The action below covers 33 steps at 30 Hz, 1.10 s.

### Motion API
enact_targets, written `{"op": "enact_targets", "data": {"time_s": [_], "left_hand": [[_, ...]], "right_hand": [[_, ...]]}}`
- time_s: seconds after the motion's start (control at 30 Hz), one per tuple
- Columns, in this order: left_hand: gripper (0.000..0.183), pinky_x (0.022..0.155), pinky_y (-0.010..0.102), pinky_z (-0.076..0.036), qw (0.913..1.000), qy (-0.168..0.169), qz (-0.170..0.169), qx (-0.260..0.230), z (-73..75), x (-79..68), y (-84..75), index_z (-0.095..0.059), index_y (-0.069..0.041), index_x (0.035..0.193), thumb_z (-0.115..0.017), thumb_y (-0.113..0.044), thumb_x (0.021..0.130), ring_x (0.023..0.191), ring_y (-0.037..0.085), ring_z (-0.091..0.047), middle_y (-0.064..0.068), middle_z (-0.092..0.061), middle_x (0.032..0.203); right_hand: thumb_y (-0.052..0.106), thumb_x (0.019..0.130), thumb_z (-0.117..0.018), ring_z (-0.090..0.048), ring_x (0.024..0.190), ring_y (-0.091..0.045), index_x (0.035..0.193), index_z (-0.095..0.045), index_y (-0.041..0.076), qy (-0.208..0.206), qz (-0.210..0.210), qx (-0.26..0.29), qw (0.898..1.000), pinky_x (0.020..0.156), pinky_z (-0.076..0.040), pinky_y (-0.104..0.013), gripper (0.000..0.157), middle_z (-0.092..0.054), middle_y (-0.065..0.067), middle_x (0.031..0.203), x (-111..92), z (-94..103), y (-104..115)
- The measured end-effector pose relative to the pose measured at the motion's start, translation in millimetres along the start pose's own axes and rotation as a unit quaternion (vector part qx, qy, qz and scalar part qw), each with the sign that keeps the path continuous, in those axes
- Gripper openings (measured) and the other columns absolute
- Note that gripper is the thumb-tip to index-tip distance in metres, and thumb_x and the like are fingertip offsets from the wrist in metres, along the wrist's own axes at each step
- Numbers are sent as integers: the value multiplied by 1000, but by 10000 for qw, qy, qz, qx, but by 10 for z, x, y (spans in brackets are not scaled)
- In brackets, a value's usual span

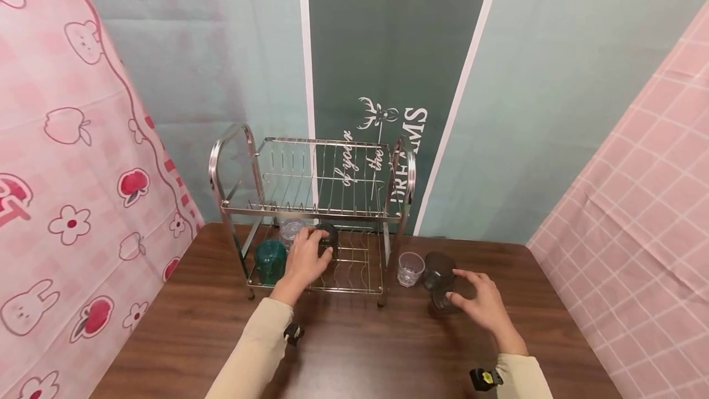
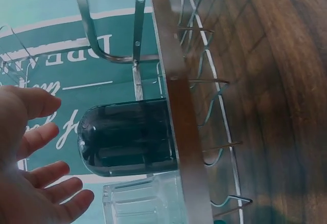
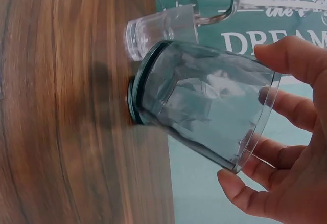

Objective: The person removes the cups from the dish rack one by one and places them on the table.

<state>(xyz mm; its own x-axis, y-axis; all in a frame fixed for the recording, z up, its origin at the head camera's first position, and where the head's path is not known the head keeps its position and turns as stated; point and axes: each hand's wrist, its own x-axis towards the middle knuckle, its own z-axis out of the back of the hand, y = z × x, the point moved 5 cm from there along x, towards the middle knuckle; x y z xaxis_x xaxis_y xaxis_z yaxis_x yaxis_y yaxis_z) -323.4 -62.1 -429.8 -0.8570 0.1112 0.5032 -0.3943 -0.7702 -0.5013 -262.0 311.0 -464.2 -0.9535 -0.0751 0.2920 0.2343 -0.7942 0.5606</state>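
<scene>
My right hand (image 1: 486, 304) holds a smoky grey drinking glass (image 3: 204, 101) near its rim, thumb on one side and fingers on the other. The glass has a thick base and is close to the table. Just behind it stands a second dark glass (image 1: 439, 265), with a clear glass (image 1: 410, 270) to its left. My left hand (image 1: 308, 258) reaches over the lower rack shelf, its loosely bent fingers apart from an upside-down dark glass (image 2: 127, 139). Beside that glass are a clear glass (image 2: 145, 201) and a teal glass (image 1: 270, 262) on the shelf.
A two-tier metal dish rack (image 1: 312, 211) stands at the back left of the brown wooden table (image 1: 354, 350). Its upper tier (image 1: 327, 174) overhangs the glasses below. Printed cloths (image 1: 554, 79) hang behind the table and at both sides.
</scene>
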Motion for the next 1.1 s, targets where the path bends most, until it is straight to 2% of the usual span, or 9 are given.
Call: {"op": "enact_targets", "data": {"time_s": [0.37,0.77,1.1], "left_hand": [[31,83,48,-42,9992,142,-92,350,-12,136,-17,-64,-5,108,-70,-18,81,106,36,-48,19,-50,114],[34,85,48,-41,9967,497,367,521,-117,183,54,-62,-6,111,-69,-22,82,107,38,-46,21,-48,120],[36,83,48,-42,9951,669,482,543,-172,251,105,-62,-7,112,-70,-24,81,104,38,-47,22,-49,120]], "right_hand": [[21,75,-76,-42,103,-48,118,-60,1,182,68,-651,9977,77,-38,-60,50,-51,-29,111,124,68,-107],[22,74,-77,-41,104,-51,118,-60,1,363,-23,-985,9945,78,-38,-60,53,-49,-30,112,273,83,-263],[27,73,-78,-39,106,-56,118,-59,-2,548,-129,-1017,9932,80,-36,-63,57,-49,-33,112,410,97,-410]]}}
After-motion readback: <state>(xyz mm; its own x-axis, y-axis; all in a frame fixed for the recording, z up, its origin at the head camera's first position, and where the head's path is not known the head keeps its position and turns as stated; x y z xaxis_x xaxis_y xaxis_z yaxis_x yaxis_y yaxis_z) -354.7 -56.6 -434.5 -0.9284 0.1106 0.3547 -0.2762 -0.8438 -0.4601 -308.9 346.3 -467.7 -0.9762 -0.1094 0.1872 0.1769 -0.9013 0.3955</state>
